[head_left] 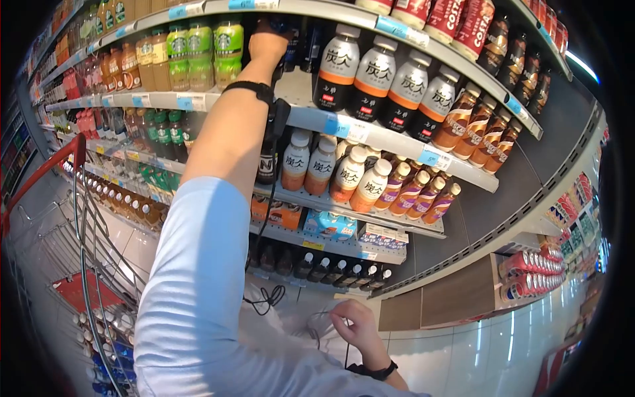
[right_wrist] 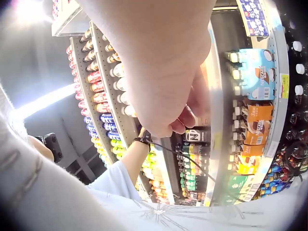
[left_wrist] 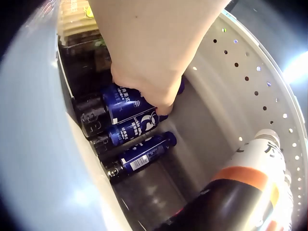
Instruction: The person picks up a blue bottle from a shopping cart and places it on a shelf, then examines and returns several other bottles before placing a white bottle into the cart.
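High on the shelf, my left hand (head_left: 270,45) reaches in among dark blue coffee bottles. The left wrist view shows this hand (left_wrist: 149,89) from behind, fingers curled round the upper part of a blue coffee bottle (left_wrist: 120,103) printed with white writing. Beside that bottle stand another blue coffee bottle (left_wrist: 137,129) and a third blue bottle (left_wrist: 149,150) with a barcode. Most of the left fingers are hidden behind the wrist. My right hand (head_left: 357,324) hangs low before my body, fingers loosely curled and holding nothing; its fingers (right_wrist: 185,120) show in the right wrist view too.
Silver-and-black bottles (head_left: 337,69) stand right of the reaching hand, green-wrapped bottles (head_left: 228,53) left of it. A shelf edge with price tags (head_left: 337,124) runs below. At left is a shopping cart (head_left: 83,218) with a red handle. A black cable (head_left: 264,218) hangs from the left wrist.
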`<state>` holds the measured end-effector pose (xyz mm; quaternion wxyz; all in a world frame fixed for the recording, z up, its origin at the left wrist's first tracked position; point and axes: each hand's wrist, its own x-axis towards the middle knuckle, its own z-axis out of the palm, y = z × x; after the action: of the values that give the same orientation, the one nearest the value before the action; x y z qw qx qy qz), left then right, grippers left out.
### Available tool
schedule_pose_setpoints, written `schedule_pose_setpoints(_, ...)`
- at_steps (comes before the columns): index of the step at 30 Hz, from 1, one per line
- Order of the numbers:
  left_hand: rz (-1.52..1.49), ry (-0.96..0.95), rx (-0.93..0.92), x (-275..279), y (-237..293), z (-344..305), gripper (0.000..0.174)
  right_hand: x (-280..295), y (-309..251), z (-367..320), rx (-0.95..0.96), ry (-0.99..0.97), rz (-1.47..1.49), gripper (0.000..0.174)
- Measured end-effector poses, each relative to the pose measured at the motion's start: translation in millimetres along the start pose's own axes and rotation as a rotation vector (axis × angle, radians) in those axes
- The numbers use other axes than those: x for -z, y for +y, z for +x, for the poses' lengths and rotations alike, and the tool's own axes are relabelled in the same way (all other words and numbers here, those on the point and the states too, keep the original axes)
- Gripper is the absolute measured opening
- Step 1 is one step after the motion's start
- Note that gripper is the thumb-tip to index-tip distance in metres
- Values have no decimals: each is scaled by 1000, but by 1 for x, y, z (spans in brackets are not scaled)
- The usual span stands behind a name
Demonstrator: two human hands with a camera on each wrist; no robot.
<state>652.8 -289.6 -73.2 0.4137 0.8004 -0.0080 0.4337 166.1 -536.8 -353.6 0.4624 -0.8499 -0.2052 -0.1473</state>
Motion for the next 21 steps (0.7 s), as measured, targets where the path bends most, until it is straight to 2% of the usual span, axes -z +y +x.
schedule_pose_setpoints(4, 13, 59, 18, 4, 7, -12, 83, -6, -3, 3, 69, 9, -45, 10)
schedule_pose_setpoints(11, 32, 71, 47, 15, 16, -22, 79, -7, -12, -1, 32, -32, -14, 13)
schedule_pose_setpoints(13, 12, 30, 46, 20, 18, -25, 78, -5, -11, -4, 22, -24, -14, 13)
schedule_pose_setpoints(21, 56, 64, 79, 29, 28, -36, 71, -2, 1, -8, -3, 14, 7, 14)
